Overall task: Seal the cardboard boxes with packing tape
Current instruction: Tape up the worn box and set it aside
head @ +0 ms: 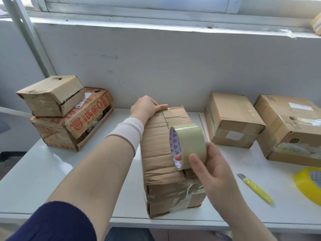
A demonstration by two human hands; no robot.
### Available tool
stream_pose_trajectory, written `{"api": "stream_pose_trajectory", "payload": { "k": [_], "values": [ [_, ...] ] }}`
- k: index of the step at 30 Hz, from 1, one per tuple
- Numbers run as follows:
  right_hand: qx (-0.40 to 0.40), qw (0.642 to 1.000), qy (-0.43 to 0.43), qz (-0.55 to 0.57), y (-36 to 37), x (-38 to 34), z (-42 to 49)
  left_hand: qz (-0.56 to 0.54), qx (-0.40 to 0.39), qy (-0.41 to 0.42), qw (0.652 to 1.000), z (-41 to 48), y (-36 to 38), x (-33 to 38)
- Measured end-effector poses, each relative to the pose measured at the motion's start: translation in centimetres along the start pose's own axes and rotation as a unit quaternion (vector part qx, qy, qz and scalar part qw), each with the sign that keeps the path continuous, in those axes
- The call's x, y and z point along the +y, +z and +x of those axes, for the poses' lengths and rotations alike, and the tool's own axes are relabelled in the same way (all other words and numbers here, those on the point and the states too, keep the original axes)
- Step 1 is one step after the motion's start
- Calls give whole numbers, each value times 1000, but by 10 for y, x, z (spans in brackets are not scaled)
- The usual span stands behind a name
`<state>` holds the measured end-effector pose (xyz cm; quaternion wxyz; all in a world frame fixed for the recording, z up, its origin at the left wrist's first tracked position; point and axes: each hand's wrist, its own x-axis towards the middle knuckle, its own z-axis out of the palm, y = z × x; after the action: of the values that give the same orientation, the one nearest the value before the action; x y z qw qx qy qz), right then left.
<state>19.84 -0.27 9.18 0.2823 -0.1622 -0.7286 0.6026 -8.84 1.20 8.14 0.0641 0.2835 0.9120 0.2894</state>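
Centrally, on the white table (52, 171), a long crumpled box (161, 153) lies with one short end toward the person. Its top is creased in ridges, and old tape is wrinkled across the near end face.

- Clear tape roll (188, 145): over the near half of the crumpled box's top, standing on edge, its printed white core facing left. Whether a strip runs from it along the lid I cannot tell.
- Right hand (208, 167): clamped on the roll, thumb across the outer band, one fingertip showing inside the core.
- Left hand (145, 106): at the far left corner of the crumpled box, thumb flat along the top's far edge, fingers bent down over the far side and hidden. It holds the box there. A pale sleeve cuff sits at the wrist.

Right of the crumpled box:
- a plain brown box (232, 119), closed, just beside it
- a larger taped box (291, 129) beyond that
- a yellow utility knife (255, 188) flat on the table, nearer the front edge
- a yellow tape roll (309, 183) at the frame's right edge, cut off

Left of the crumpled box, well apart: a red-printed box (69, 129), with a small battered box (52, 96) stacked on top, tilted.

Behind the crumpled box: a grey wall below a window ledge.
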Motion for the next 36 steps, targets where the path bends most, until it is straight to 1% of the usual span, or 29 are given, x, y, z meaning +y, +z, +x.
{"api": "stream_pose_trajectory", "payload": {
  "k": [2,8,13,16,18,20,22,23,25,27,28,29,31,33,36],
  "values": [
    [9,1000,9,-29,6,0,-1,5,3,1,1000,-1,0,0],
    [59,998,14,-21,3,-26,-20,10,8,9,1000,-2,-3,0],
    [70,992,91,-57,-9,-30,-58,17,11,11,1000,0,-1,-1],
    [52,984,159,-63,-8,-11,-75,19,13,13,1000,0,0,-1],
    [55,981,177,-54,-3,8,-79,27,25,25,999,-4,-2,1],
    [60,983,171,-36,5,22,-79,59,57,58,995,-15,-6,6],
    [61,986,152,-24,11,30,-81,76,83,123,986,-34,-10,11],
    [64,988,142,-23,11,33,-81,60,75,164,982,-48,-12,12],
    [70,989,131,-14,10,35,-80,21,8,241,970,-90,-14,3],
    [59,991,121,-1,7,38,-78,-7,-69,299,952,-140,-15,-18],
    [53,992,117,1,6,39,-77,-34,-88,315,944,-165,-14,-31],
    [49,993,111,1,6,40,-77,-64,-88,328,938,-186,-10,-44],
    [42,994,99,-5,8,41,-79,-94,-32,350,932,-213,0,-62],
    [32,996,83,-17,11,42,-81,-115,54,361,924,-222,12,-68],
    [35,997,65,-16,10,40,-79,-171,147,376,899,-220,25,-61]
  ]
}}
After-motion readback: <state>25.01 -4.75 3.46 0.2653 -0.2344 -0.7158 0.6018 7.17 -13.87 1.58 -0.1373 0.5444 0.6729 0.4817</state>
